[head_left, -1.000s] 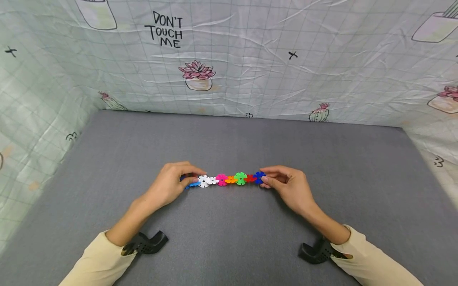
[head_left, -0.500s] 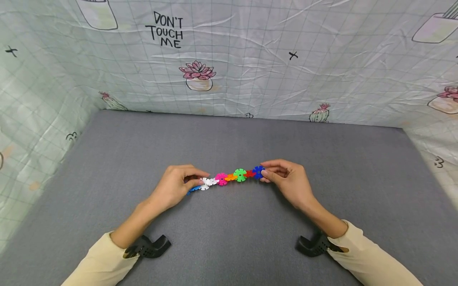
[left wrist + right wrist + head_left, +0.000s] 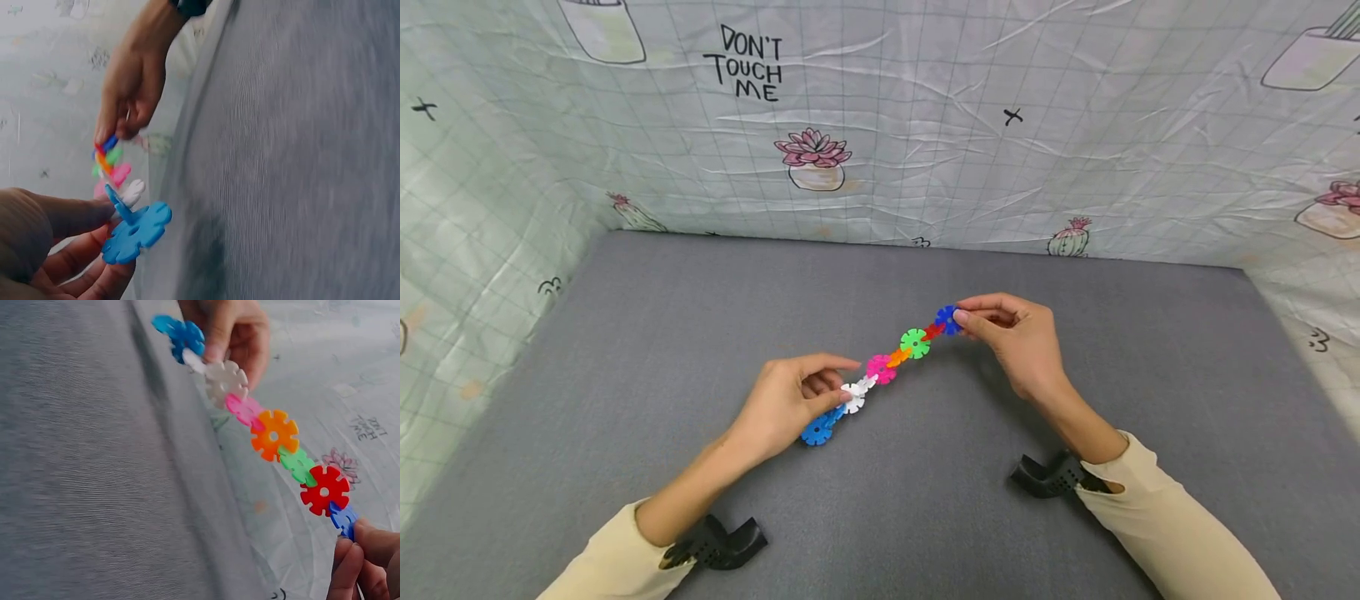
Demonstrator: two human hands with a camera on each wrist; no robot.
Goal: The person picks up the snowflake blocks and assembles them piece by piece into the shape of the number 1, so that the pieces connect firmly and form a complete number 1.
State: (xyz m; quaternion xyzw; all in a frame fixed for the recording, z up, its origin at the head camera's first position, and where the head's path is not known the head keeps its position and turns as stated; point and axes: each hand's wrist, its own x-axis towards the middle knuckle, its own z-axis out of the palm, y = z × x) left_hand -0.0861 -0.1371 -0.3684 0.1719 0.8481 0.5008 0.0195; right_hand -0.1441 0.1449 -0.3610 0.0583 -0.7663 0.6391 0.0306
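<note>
A chain of interlocking notched plastic discs stretches between my hands, slanting up to the right in the head view. My right hand (image 3: pixel 1022 342) pinches the dark blue disc (image 3: pixel 948 320) at the far end between thumb and fingers. Red, orange (image 3: pixel 274 435) and green (image 3: pixel 915 343) discs follow, then a pink disc (image 3: pixel 881 369). My left hand (image 3: pixel 790 398) grips the chain at the white discs (image 3: pixel 853 401), thumb on top. Beyond that grip, light blue discs (image 3: pixel 139 232) stick out at the near end. The left fingers partly cover the white discs.
Under the hands spreads a grey cloth-covered table (image 3: pixel 895 517). Patterned fabric (image 3: pixel 925 133) hangs behind and at both sides. Each wrist carries a black camera mount, at left (image 3: pixel 722 546) and right (image 3: pixel 1045 477).
My right hand has moved away and raised its end of the chain. The left hand has come nearer and slightly right, so the once level chain now slants and its light blue end shows.
</note>
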